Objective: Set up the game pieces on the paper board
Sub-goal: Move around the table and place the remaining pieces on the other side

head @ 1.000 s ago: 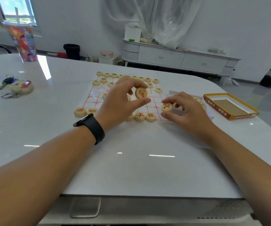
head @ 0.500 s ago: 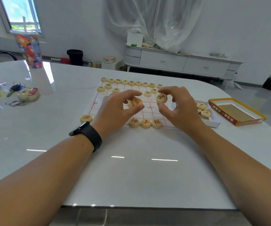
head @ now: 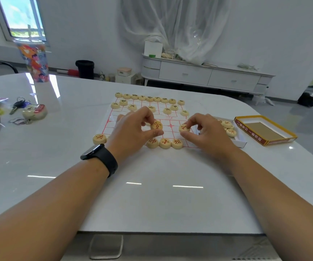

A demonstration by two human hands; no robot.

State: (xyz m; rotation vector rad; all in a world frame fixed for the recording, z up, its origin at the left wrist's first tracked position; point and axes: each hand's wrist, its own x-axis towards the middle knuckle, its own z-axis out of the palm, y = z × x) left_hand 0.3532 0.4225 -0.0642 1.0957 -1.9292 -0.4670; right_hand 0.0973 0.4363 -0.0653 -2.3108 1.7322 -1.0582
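A paper board [head: 169, 120] with a red grid lies on the white table [head: 152, 185]. Black-lettered wooden discs [head: 149, 98] line its far rows. Three red-lettered discs [head: 164, 143] sit on the near row, and another [head: 99, 138] lies by the near left corner. My left hand [head: 133, 129] pinches a red-lettered disc [head: 156, 126] over the board's middle. My right hand [head: 206, 131] pinches a second red-lettered disc [head: 184, 127] at the board's right side. Part of the near row is hidden under my left hand.
A white tray [head: 241, 142] with several loose discs [head: 228, 127] sits right of the board, and a yellow-red box lid [head: 264, 129] beyond it. Keys and a small tin [head: 34, 111] lie at the left, a patterned cup [head: 34, 61] at the far left.
The left hand lowered its upright disc toward the middle of the board. The right hand carried its disc up from the near row, then a little back toward the right side.
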